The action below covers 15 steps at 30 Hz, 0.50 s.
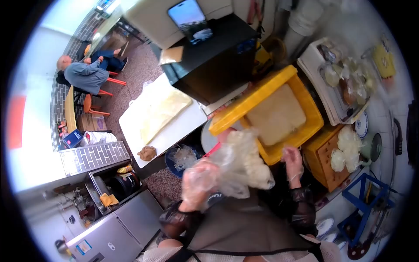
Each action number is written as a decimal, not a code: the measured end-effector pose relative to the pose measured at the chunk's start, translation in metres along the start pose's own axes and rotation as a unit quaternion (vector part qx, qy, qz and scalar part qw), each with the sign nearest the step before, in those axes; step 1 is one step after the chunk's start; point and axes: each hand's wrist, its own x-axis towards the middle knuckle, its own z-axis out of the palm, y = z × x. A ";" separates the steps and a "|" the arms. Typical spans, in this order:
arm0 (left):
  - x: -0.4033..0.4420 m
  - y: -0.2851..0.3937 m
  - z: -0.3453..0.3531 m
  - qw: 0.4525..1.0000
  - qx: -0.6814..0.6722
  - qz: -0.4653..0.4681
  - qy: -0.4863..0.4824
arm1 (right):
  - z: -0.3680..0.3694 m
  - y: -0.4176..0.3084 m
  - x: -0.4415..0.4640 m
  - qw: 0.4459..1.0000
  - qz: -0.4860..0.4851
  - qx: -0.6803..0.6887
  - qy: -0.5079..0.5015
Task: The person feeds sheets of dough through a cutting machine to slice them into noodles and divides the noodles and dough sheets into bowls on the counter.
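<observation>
In a clear plastic glove, my left hand (198, 179) is closed on a clear plastic bag (231, 172). Pale, lumpy pieces (251, 159) bulge at the bag's right side; I cannot make out what they are. My right hand (292, 161), gloved too, is raised at the near right corner of a yellow crate (307, 100), its fingers partly spread and nothing visible in them. Inside the crate lies a pale, flat surface (277, 113).
A white board (135, 120) on the left bears a sheet of dough (163, 111) and a brown lump (147, 153). Beyond stands a black box (214, 56) with a phone (190, 22). Bagged items (347, 148) rest on a wooden box (321, 153). A person (87, 74) sits at far left.
</observation>
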 end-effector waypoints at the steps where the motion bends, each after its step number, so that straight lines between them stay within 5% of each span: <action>1: -0.005 0.021 -0.017 0.995 -0.098 -0.026 0.026 | 0.012 0.005 -0.007 1.000 0.010 -0.010 -0.003; 3: -0.005 0.026 -0.053 0.996 -0.063 0.019 0.065 | 0.038 0.006 -0.017 1.000 0.015 -0.023 -0.008; 4: 0.000 0.029 -0.075 0.980 0.156 0.105 0.062 | 0.053 0.008 -0.024 0.999 0.020 -0.034 -0.015; 6: 0.008 0.022 -0.096 0.988 -0.074 0.005 0.135 | 0.078 0.002 -0.036 0.998 0.029 -0.037 -0.031; 15: 0.131 -0.091 -0.247 0.966 0.154 -0.016 0.206 | 0.085 0.039 -0.065 0.987 0.059 -0.140 -0.055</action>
